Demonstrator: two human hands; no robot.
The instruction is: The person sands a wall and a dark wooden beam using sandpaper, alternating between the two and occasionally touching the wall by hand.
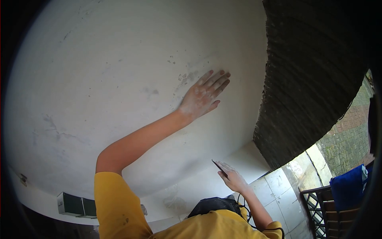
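My left hand lies against the white wall, palm turned to it and fingers stretched out. White dust coats its back. Close by the hand, the paint has small chipped patches and grey smudges. Lower down, my right hand is in front of my body, also dusty white. A thin, dark, flat object is gripped in it, seen almost edge-on, so its exact kind cannot be made out.
A dark, rough-textured surface borders the wall on the right. Below are white floor tiles and a wooden bench with a blue cloth over it. A dark green box sits at lower left. Brick paving shows outside.
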